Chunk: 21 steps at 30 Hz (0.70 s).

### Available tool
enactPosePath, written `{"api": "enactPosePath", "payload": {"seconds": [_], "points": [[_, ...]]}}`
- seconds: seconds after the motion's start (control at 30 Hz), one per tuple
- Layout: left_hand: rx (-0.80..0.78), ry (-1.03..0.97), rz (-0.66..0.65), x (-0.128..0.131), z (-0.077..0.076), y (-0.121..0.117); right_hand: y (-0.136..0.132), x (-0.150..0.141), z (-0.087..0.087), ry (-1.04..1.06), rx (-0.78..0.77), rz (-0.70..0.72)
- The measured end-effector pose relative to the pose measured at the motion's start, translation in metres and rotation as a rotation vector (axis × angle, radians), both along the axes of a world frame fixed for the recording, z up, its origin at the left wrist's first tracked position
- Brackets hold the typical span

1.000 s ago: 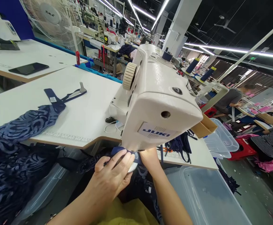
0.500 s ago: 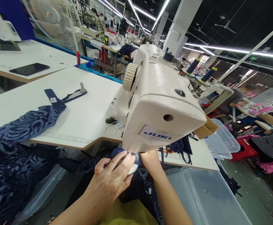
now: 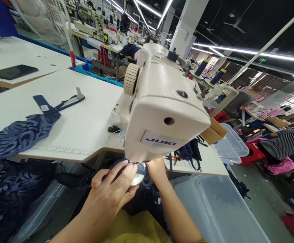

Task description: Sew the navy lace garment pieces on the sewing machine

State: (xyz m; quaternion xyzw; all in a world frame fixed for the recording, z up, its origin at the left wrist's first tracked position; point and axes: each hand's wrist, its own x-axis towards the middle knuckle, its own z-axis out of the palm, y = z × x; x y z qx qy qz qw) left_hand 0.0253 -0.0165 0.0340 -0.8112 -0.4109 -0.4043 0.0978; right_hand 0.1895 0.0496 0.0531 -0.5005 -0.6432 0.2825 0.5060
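With twelve o'clock straight ahead, the left hand point(image 3: 110, 194) lays outstretched fingers on a navy band point(image 3: 141, 168), while the right hand point(image 3: 157, 170) reaches in behind the machine point(image 3: 167, 106), which hides its fingertips, so its grip cannot be told. The band sits just below the machine's near end, at two o'clock from the left knuckles and ten o'clock from the right wrist. Its visible length runs roughly nine to three, slantwise to the left fingers, above a round silvery part point(image 3: 137, 180). The left hand is the nearer, touching the band, though whether its thumb pinches from below cannot be told; the right is just beside the three o'clock end. A clear bin point(image 3: 225, 206) stands at four o'clock. Patterned lingerie point(image 3: 25, 131) lies on the table point(image 3: 88, 118) between nine and ten, navy straps point(image 3: 190, 152) at two. Farther off are a phone point(image 3: 12, 71) at ten, a fan point(image 3: 46, 22) at eleven and, towards three, a co-worker in stripes point(image 3: 285, 144).
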Motion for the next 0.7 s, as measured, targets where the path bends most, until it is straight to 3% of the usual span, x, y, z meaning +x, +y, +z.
{"api": "enactPosePath", "payload": {"seconds": [0.13, 0.33, 0.43, 0.5, 0.6, 0.7], "points": [[-0.052, 0.044, 0.003, -0.003, 0.001, 0.000, -0.002, 0.009, -0.037, 0.233, -0.163, -0.150], [0.070, 0.126, -0.003, 0.000, 0.020, 0.001, -0.010, 0.016, -0.136, 0.373, -0.343, -0.251], [0.082, 0.133, -0.037, 0.001, 0.023, 0.003, -0.015, 0.010, -0.175, 0.431, -0.463, -0.119], [0.082, 0.170, -0.056, 0.000, 0.021, 0.004, -0.019, 0.003, -0.191, 0.450, -0.530, 0.034], [0.094, 0.237, -0.062, -0.003, 0.018, 0.007, -0.024, -0.010, -0.202, 0.454, -0.604, 0.238], [0.144, 0.303, -0.070, -0.008, 0.014, 0.007, -0.027, -0.016, -0.205, 0.460, -0.665, 0.308]]}}
